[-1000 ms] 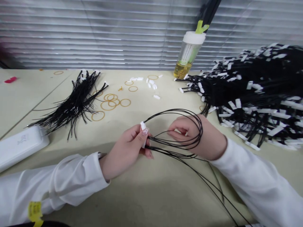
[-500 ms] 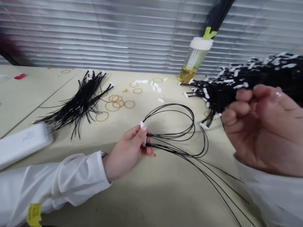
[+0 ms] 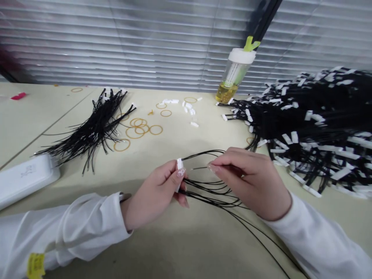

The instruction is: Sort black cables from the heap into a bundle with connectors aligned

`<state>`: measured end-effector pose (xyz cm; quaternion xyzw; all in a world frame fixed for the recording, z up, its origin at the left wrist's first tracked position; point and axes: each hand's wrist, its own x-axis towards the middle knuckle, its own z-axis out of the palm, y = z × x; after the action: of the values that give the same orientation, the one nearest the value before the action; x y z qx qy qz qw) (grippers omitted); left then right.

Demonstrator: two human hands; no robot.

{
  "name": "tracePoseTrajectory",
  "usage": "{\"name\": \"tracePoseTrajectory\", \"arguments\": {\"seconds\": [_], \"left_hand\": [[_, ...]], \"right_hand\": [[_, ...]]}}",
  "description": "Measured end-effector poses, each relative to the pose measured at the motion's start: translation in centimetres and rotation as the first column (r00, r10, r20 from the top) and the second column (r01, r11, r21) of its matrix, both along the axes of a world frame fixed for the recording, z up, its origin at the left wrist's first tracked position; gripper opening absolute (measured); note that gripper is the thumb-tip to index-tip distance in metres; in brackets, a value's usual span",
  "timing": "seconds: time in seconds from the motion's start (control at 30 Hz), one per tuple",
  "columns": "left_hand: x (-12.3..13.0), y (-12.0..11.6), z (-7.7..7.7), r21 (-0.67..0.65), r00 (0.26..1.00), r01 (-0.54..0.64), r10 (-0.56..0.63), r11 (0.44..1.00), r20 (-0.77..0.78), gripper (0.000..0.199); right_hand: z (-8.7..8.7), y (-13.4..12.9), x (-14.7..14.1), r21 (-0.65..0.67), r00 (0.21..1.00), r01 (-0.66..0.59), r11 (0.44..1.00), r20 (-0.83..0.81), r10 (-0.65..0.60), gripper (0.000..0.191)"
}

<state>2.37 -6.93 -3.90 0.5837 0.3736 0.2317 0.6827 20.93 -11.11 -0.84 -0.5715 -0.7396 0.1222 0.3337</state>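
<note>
Black wires (image 3: 212, 190) fixed in a white plastic connector (image 3: 179, 174)
The left hand (image 3: 154, 195) held the connector firmly; the right hand (image 3: 250, 184) pinched one wire end (image 3: 199, 168) in a narrow grip.

A small white plastic plug (image 3: 179, 164) stands upright in the left hand (image 3: 154, 195); thin black wires (image 3: 212, 190) come out of it in loose loops; the right hand (image 3: 250, 182) pinches one wire near its thin end.
</note>
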Motion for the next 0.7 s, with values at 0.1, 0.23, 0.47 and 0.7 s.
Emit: {"name": "tracePoseTrajectory", "arguments": {"seconds": [0.1, 0.23, 0.47, 0.7], "left_hand": [[0.0, -0.2, 0.0, 0.043, 1.000, 0.022, -0.022, 0.999, -0.021, 0.024], [0.1, -0.3, 0.1, 0.065, 0.998, 0.057, -0.055, 0.996, -0.037, 0.023], [0.0, -0.3, 0.3, 0.071, 0.995, 0.080, -0.076, 0.994, -0.059, 0.023], [-0.3, -0.4, -0.2, 0.088, 0.988, 0.150, -0.145, 0.985, -0.062, 0.024]], "right_hand": [[-0.1, 0.1, -0.4, 0.041, 0.999, 0.038, 0.998, -0.009, -0.038, 0.010], [-0.4, 0.1, -1.0, 0.075, 0.999, 0.043, 0.996, -0.013, -0.042, 0.011], [-0.9, 0.4, -1.1, 0.181, 1.000, -0.006, 0.983, 0.000, 0.006, 0.010], [-1.4, 0.5, -1.0, 0.209, 0.989, -0.115, 0.971, 0.119, 0.092, 0.013]]}}
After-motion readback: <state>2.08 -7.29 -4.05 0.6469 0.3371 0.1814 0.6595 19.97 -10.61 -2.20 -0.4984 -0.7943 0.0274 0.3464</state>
